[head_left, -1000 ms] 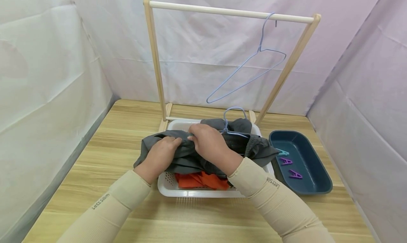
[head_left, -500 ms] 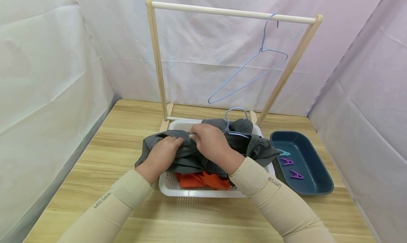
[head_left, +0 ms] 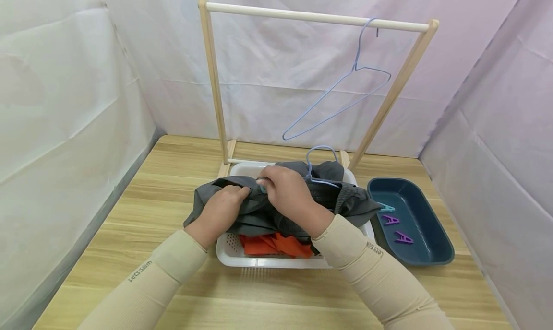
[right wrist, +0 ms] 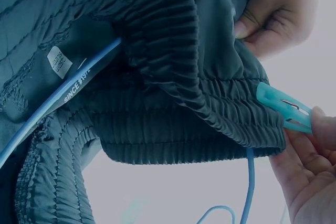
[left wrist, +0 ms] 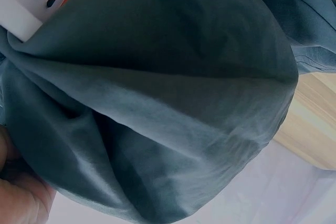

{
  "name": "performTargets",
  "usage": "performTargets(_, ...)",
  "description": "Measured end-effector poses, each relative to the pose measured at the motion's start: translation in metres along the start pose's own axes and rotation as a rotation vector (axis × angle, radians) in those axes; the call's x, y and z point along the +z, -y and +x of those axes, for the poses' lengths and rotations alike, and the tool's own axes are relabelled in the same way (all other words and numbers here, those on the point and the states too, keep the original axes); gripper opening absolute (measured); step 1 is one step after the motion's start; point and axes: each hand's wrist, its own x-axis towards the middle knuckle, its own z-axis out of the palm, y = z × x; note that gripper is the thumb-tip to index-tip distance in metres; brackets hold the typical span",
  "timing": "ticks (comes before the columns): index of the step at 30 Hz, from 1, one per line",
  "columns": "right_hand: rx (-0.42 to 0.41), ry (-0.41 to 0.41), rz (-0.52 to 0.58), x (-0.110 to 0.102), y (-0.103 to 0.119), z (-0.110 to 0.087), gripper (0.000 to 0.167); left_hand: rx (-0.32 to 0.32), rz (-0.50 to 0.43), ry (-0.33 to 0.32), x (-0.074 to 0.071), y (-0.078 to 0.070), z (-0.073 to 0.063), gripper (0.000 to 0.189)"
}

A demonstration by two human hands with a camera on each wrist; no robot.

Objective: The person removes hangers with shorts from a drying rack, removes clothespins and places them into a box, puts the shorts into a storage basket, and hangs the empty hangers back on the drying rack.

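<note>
Dark grey elastic-waist pants lie bunched over a white basket. My left hand pinches their cloth at the left, just below the waistband. My right hand pinches a teal clothespin, whose tip sits over the waistband's edge; in the head view that hand mostly hides it. A blue wire hanger runs inside the waistband, its hook standing up behind my right hand. In the left wrist view, the hanging cloth fills most of the picture, with part of my left hand at the lower left.
Orange cloth lies in the basket's front. Behind stands a wooden rack with a white rail, where another blue hanger hangs bare. At right, a dark blue tray holds a teal clothespin and two purple clothespins.
The head view has shifted slightly. My hands stay almost in place on the pants; a little more of the teal clothespin shows under my right fingertips.
</note>
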Motion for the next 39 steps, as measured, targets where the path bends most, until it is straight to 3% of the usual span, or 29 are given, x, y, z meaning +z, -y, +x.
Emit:
performTargets(7, -0.006, -0.042, 0.051, -0.011, 0.004, 0.000, 0.013, -0.007, 0.008, 0.005, 0.000, -0.001, 0.000, 0.013)
performTargets(22, 0.029, 0.000, 0.072, -0.024, 0.007, -0.006, 0.021, -0.016, 0.016, 0.006, 0.002, 0.001, 0.000, 0.008)
performTargets(31, 0.086, 0.051, 0.095, -0.036, 0.008, -0.019, 0.037, -0.025, 0.008, 0.011, 0.002, 0.000, 0.001, 0.007)
performTargets(39, 0.061, 0.037, 0.099, -0.050, 0.008, -0.036, 0.043, -0.043, 0.012, 0.027, 0.001, -0.001, 0.000, 0.009)
